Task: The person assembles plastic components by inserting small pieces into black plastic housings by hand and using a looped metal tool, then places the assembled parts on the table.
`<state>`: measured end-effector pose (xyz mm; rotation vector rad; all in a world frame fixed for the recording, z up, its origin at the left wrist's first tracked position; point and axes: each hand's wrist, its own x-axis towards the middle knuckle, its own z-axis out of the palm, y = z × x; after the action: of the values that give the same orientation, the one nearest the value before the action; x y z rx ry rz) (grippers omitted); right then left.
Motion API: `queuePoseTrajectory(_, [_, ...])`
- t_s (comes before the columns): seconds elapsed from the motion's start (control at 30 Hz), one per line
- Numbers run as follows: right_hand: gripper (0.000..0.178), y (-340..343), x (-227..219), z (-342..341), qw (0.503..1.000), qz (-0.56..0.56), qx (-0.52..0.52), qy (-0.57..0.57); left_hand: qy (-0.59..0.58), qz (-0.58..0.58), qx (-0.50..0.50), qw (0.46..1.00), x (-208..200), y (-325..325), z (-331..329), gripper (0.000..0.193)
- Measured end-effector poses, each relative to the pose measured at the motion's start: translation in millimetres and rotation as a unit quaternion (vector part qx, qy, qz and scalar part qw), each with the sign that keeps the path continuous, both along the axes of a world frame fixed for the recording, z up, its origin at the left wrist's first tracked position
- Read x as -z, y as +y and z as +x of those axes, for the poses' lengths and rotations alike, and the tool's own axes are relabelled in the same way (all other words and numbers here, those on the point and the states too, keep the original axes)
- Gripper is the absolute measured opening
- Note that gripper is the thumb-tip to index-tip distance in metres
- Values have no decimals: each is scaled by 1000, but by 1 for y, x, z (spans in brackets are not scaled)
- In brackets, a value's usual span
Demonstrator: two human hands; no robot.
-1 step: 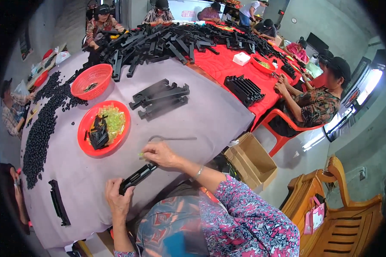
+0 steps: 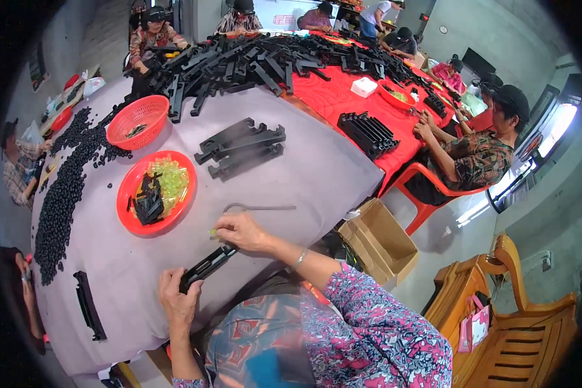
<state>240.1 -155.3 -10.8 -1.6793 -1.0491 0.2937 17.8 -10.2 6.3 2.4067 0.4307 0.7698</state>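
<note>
My left hand (image 2: 178, 296) is closed round the near end of a long, slotted black plastic housing (image 2: 208, 268), which slants up to the right just above the table edge. At its far end my right hand (image 2: 242, 233) is bent over, fingers closed. A small yellow-green translucent piece (image 2: 213, 233) shows at the right fingertips, partly hidden by them. Beyond that hand lies a thin grey metal rod (image 2: 265, 208) with a hooked end. A red plate (image 2: 127, 218) to the left holds yellow-green pieces (image 2: 174, 180) and small black strips (image 2: 150, 202).
Several black housings (image 2: 242, 149) lie stacked ahead, one more (image 2: 88, 306) at left. Small black parts (image 2: 58, 213) spread along the left, near a red basket (image 2: 150, 126). A large heap of housings (image 2: 239, 61) covers the far table. A cardboard box (image 2: 385, 239) and a seated person (image 2: 478, 152) are at right.
</note>
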Motion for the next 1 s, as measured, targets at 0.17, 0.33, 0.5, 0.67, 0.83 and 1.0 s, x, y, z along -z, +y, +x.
queuePoseTrajectory(0.17, [17, -2, -11, -2, 999, -39, 8, 36, 14, -8, -10, 1000, 0, 2, 1, 42])
queuePoseTrajectory(0.33, [14, -4, -15, -6, 997, -52, 20, 62, -6, -21, 6, 1000, 1, 2, 3, 40])
queuePoseTrajectory(0.5, [15, -8, -19, -9, 999, -23, 3, 44, -2, -4, 5, 1000, -3, -1, 3, 38])
queuePoseTrajectory(0.67, [16, -7, -20, -7, 999, -16, -15, 43, -2, 2, 2, 1000, -5, -3, 0, 39])
queuePoseTrajectory(0.83, [17, -4, -3, -2, 998, 13, -28, 46, -4, -34, 6, 999, -3, -2, 2, 38])
queuePoseTrajectory(1.0, [17, -8, -13, -2, 998, -22, -25, 54, -16, -29, 1, 999, -5, -4, 4, 38])
